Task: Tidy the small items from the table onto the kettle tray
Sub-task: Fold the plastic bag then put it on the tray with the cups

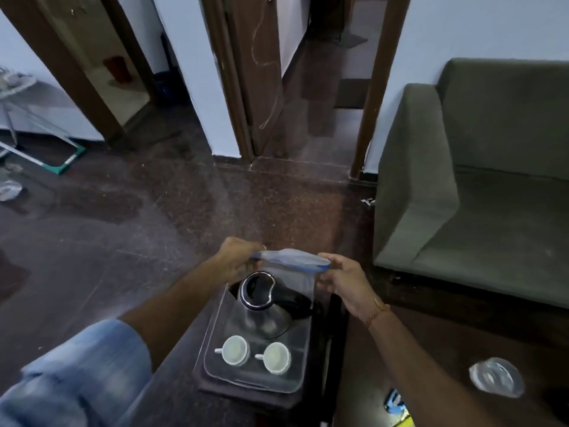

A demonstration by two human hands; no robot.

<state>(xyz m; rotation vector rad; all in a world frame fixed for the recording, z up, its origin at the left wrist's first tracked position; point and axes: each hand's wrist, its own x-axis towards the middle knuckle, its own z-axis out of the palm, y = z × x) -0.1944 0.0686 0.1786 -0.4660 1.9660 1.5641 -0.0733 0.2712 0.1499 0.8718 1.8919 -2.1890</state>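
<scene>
A clear plastic zip bag with a blue top edge (292, 260) hangs above the kettle tray. My left hand (237, 257) pinches its left end and my right hand (345, 280) pinches its right end. Below it, a steel kettle with a black handle (268, 306) stands at the far end of the clear tray (215, 328). Two white cups (235, 349) (277, 357) sit on the tray's near part. The tray rests on a dark mat on the dark table (172, 389). The bag's lower part drapes in front of the kettle.
A green sofa (480, 180) fills the right side. A crumpled clear plastic piece (495, 377) and a blue-yellow packet (397, 405) lie at the lower right. A glass stand (27, 118) is at far left, with doorways beyond the dark floor.
</scene>
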